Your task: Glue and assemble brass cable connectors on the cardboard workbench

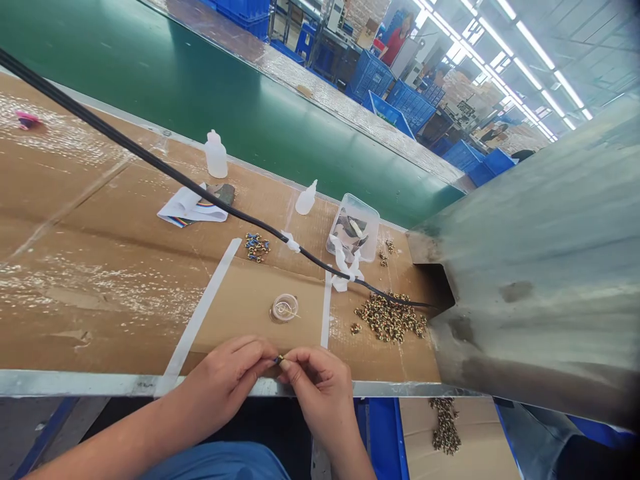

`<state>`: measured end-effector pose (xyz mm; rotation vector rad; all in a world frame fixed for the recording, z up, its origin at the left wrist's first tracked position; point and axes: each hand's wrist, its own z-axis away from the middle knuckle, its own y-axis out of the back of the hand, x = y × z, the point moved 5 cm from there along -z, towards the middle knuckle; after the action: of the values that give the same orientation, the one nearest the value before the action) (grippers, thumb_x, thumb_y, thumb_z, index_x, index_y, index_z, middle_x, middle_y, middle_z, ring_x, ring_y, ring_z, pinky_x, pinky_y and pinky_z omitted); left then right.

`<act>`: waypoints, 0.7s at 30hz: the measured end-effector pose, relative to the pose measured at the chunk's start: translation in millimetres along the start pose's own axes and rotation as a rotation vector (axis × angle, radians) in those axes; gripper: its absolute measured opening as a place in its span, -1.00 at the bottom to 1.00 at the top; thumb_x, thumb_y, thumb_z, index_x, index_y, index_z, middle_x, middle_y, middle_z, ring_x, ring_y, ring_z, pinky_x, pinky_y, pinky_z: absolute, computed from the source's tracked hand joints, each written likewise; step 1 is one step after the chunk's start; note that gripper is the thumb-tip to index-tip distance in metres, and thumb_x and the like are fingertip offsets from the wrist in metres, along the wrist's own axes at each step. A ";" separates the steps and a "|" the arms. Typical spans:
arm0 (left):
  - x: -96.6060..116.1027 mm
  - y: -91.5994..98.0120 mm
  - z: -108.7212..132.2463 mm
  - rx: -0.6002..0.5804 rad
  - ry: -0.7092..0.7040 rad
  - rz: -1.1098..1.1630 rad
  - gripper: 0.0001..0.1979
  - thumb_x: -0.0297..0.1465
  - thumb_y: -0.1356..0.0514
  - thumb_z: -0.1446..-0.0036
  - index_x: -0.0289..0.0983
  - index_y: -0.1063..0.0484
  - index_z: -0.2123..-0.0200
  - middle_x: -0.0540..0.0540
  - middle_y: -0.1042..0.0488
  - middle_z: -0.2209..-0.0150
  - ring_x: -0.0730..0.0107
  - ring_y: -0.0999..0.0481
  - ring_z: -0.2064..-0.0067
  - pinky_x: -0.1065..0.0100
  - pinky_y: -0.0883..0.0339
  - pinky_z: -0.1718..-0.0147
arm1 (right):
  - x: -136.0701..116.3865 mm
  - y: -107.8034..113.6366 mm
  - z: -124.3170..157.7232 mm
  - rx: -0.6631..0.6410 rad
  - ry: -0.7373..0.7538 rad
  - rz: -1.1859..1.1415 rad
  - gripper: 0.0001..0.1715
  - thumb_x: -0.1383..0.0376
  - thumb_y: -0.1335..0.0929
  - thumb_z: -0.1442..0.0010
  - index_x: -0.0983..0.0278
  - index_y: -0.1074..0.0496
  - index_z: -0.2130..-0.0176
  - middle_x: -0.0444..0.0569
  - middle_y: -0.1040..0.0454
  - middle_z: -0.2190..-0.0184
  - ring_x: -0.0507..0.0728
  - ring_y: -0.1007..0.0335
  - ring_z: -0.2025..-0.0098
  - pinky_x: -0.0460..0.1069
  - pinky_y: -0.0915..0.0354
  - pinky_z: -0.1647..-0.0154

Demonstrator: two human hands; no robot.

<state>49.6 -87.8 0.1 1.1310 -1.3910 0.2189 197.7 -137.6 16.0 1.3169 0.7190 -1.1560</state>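
Matt, rough brown cardboard [100, 220] covers the bench, crossed by dull white tape [200, 313]; the bench edge [75, 383] is bare metal. Translucent plastic bottles [215, 157] and a clear plastic tub [353, 227] stand upper centre, small gold-toned parts [390, 319] shine metallic, the black cable [165, 167] looks smooth, and the hood [530, 267] at right is scuffed galvanized sheet

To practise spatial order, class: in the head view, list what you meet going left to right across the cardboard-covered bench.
pink scrap → folded white sheet → blue-and-gold parts → round clear dish → gold-and-dark heap → grey metal chute
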 end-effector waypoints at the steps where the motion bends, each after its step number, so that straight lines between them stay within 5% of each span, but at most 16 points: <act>1: 1.3 0.4 -0.6 -0.004 -0.007 -0.004 -0.81 -0.48 0.01 -0.31 -0.22 -0.40 0.24 0.00 -0.49 0.31 0.47 -0.49 0.26 0.52 -0.34 0.23 | -1.4 0.6 -0.2 -0.005 0.008 0.013 -0.84 0.30 -0.38 -0.18 0.24 -0.57 0.40 -0.11 -0.51 0.53 0.05 -0.39 0.45 -0.10 -0.24 0.43; 21: -0.9 -0.9 -4.1 -0.090 0.046 0.052 -0.81 -0.47 0.01 -0.33 -0.22 -0.37 0.28 0.06 -0.44 0.34 0.52 -0.43 0.28 0.54 -0.25 0.25 | -3.5 1.6 -2.8 -0.069 0.052 0.053 -0.84 0.36 -0.38 -0.16 0.25 -0.56 0.42 -0.14 -0.51 0.54 0.02 -0.38 0.45 -0.13 -0.23 0.42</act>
<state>52.7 -84.8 -0.2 1.0101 -1.3777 0.2159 198.6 -134.2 19.2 1.3049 0.7510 -1.0486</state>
